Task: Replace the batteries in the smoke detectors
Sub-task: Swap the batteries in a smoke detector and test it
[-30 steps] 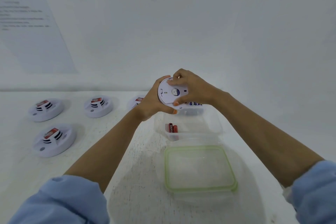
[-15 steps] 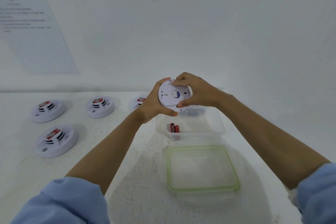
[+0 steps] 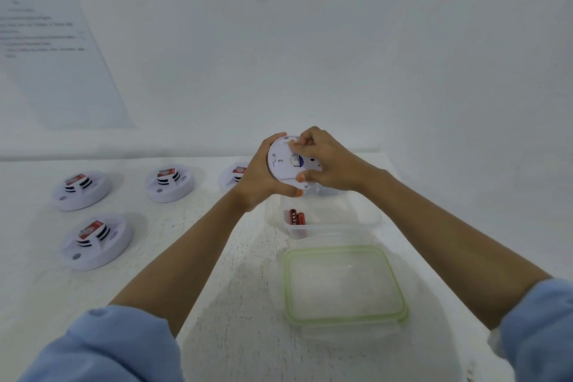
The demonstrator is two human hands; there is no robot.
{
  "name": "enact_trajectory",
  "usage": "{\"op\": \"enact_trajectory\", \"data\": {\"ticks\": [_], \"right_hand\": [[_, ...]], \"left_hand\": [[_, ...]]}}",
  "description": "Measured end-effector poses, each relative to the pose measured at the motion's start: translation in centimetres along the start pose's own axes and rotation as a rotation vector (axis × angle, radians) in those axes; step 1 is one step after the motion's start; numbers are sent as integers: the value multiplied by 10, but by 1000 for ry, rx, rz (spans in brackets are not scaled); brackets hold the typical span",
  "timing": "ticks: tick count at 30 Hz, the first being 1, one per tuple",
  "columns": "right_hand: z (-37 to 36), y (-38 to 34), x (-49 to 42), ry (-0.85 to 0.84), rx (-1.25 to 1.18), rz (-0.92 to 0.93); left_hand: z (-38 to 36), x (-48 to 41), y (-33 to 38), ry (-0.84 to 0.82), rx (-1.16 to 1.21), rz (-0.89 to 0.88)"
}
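I hold a round white smoke detector point(image 3: 282, 164) up above the table, its flat back turned toward me. My left hand point(image 3: 259, 178) cups its left edge from behind. My right hand point(image 3: 328, 161) grips its right side, fingers on the top rim and thumb on the lower edge. Below it, two red batteries point(image 3: 296, 216) lie in a clear plastic container point(image 3: 356, 220).
Three more detectors rest on the white table at the left point(image 3: 81, 189), point(image 3: 170, 182), point(image 3: 96, 240), and a fourth point(image 3: 234, 175) shows partly behind my left wrist. The container's green-rimmed lid point(image 3: 342, 284) lies nearer to me. A white wall with paper sheets stands behind.
The detector has tilted slightly and my right fingers have shifted higher along its top rim. Both hands stay on it above the container.
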State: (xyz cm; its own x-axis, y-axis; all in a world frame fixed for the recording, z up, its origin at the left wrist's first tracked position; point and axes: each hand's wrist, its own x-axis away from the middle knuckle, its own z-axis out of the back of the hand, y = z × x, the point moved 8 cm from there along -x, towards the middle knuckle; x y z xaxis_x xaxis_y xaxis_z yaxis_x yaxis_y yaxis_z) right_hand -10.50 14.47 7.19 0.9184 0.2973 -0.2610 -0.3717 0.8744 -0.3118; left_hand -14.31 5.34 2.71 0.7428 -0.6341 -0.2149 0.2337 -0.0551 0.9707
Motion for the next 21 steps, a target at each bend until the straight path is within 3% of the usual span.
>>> {"op": "enact_trajectory", "data": {"ticks": [8,13,18,21], "right_hand": [[-6,4,-3,31,-42,-24],[0,7,-1,7,-191,-64],[18,12,4,166,-296,-149],[19,3,7,120,-428,-212]], "left_hand": [[4,0,0,35,-25,-7],[3,-1,-2,18,-56,8],[11,-4,14,54,-179,-49],[13,0,28,76,-301,-103]]}}
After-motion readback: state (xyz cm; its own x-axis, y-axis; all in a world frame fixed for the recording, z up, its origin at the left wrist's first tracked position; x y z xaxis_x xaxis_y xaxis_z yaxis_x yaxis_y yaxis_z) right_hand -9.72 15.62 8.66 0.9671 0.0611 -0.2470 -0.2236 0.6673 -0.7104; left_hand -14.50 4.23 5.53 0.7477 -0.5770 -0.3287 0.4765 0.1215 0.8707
